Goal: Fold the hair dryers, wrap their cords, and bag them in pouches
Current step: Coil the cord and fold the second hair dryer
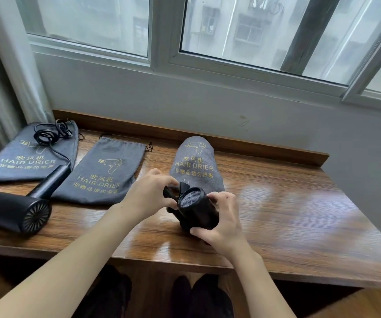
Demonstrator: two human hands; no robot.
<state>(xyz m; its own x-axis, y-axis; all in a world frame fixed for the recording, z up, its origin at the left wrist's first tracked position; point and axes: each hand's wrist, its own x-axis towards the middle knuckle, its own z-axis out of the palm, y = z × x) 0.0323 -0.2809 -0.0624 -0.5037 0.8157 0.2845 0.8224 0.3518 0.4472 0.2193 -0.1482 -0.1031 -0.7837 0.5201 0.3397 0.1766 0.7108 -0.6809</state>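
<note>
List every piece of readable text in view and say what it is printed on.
"吹风机 / HAIR DRIER / 非赠品请勿带离": right pouch, gold print under a dryer icon.
"吹风机 / HAIR DRIER": left pouch; its bottom line is blurred.
"吹风机 / HAIR DRIE": middle pouch, last letter and bottom line unclear.
Both hair dryers: no readable text.

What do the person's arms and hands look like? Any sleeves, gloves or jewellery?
Both forearms are bare as far as the picture shows, with no sleeves in view. The left hand and right hand wear no gloves, and no rings, watch or bracelets show.
</note>
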